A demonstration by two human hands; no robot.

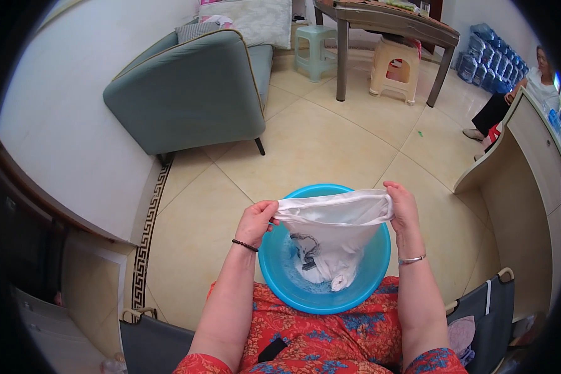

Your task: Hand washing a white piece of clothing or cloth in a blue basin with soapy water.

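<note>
A white cloth garment [355,233] with a dark printed figure is stretched between my two hands. My left hand [258,220] pinches one end of its open hem, and my right hand [402,205] grips the opposite end. The hem gapes towards me, above the rim of a blue plastic basin [325,306]. Lower down, the cloth hangs bunched into the basin, where sudsy water [287,269] shows around it. The basin stands in front of my knees, against a red floral garment [308,336] that covers my lap.
A grey-green sofa [191,98] stands ahead on the left. Farther back are a table [392,21], a pale green stool [314,53] and a cream plastic stool [395,70]. A person [537,89] sits behind a counter [533,154] at right, near stacked water bottles [491,61].
</note>
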